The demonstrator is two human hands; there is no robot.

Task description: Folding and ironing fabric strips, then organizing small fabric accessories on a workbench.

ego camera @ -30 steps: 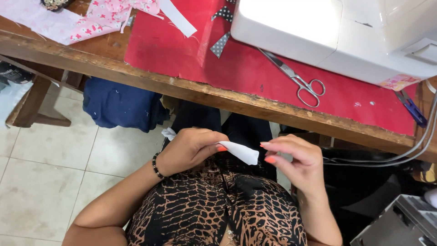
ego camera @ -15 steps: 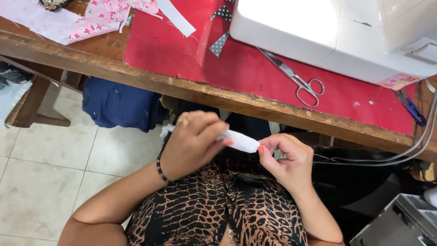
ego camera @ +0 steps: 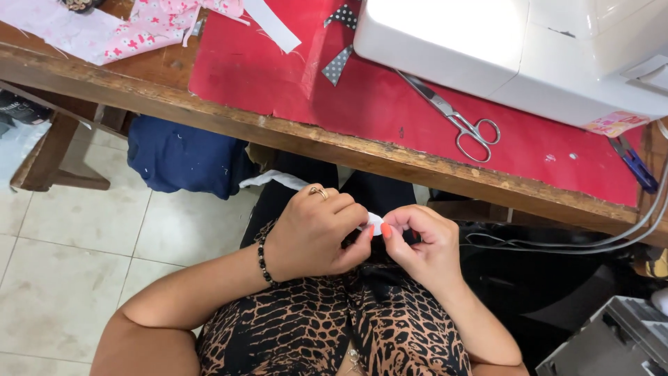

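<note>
My left hand (ego camera: 313,233) and my right hand (ego camera: 421,244) meet over my lap, below the table edge. Both pinch a small white strip of fabric (ego camera: 374,221), mostly hidden between the fingertips. A longer white strip (ego camera: 275,179) trails away to the left behind my left hand. My left wrist wears a dark bead bracelet, and a ring sits on one finger. Steel scissors (ego camera: 459,122) lie on the red mat (ego camera: 278,76) above, beside the white sewing machine (ego camera: 515,49).
The wooden table edge (ego camera: 229,122) runs across just beyond my hands. Pink floral fabric (ego camera: 149,31) and polka-dot scraps (ego camera: 337,63) lie on the table. Blue cloth (ego camera: 181,157) hangs under it. Grey cables (ego camera: 591,244) drape at the right, above a grey case (ego camera: 612,341).
My hands have come closer together. The white piece, seen stretched between them before, is now folded up small and nearly covered by my fingertips.
</note>
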